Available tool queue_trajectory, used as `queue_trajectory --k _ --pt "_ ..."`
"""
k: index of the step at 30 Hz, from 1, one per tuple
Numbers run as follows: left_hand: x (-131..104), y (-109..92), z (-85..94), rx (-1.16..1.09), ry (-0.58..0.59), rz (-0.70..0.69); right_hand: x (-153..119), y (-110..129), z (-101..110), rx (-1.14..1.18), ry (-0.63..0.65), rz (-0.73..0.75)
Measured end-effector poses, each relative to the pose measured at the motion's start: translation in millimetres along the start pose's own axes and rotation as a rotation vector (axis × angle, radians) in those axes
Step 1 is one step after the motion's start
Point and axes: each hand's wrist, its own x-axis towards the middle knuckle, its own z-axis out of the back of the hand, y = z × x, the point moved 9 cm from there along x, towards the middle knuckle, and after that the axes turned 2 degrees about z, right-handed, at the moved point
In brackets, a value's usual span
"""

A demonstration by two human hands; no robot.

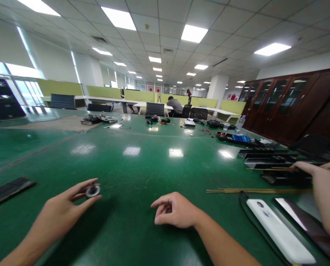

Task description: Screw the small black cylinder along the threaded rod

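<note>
Pinch hold on a small round part. The dark-centred, silver-rimmed disc (92,190) is clamped between the thumb and fingers of the left hand (60,208), apparently just above the glossy green tabletop (131,166). Its rim is partly hidden by the fingers. Good practice here would likely be a light, even pinch on the rim—firm enough to prevent rolling, with the central face left uncovered. The right hand (178,211) is near the disc but not touching it; its index finger and thumb stand apart at the tips, the other fingers curl inward, and whether they enclose anything cannot be told. Turned palm toward the disc, it would be better placed to steady the rim. Farther out: a flat black strip (10,190) at left; thin golden-brown rods (253,191) and a long white rounded slab (278,229) at right—beyond these, a co-worker's forearm (325,195).
</note>
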Motion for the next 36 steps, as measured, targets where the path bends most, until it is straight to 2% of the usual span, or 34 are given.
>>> queue_trajectory --k 2,3,6,7,9,11,14,17,20,25,36 --pt "7.9 -43.7 -38.2 -0.058 0.163 -0.157 2.8 -1.6 13.8 -0.024 -0.119 0.043" --pt "8.3 -69.6 -51.0 -0.088 0.196 -0.239 3.0 -1.5 22.0 -0.048 -0.19 0.064" --pt "0.9 -136.9 -75.8 -0.182 0.255 -0.394 -1.3 5.9 41.8 -0.173 -0.369 0.13" --pt "-3.4 -152.6 -81.5 -0.203 0.279 -0.429 -3.7 10.9 44.8 -0.227 -0.4 0.155" --pt "-12.4 -170.4 -90.0 -0.22 0.317 -0.481 -8.3 22.6 45.6 -0.329 -0.426 0.202" --pt "-19.6 -171.8 -95.4 -0.218 0.325 -0.522 -11.6 32.2 42.7 -0.394 -0.428 0.228" --pt "-25.7 -155.9 -101.7 -0.226 0.311 -0.55 -12.6 38.4 37.5 -0.427 -0.416 0.223" --pt "-25.7 -136.1 -107.4 -0.243 0.3 -0.504 -10.8 39.6 34.0 -0.425 -0.405 0.214" --pt "-23.9 -127.6 -109.6 -0.254 0.292 -0.441 -9.1 40.6 30.9 -0.437 -0.393 0.223" --pt "-28.0 -137.9 -111.0 -0.313 0.344 -0.459 -8.9 43.6 26.8 -0.48 -0.382 0.245" --pt "-33.0 -146.0 -106.1 -0.414 0.339 -0.519 -8.8 47.8 22.3 -0.494 -0.349 0.283"
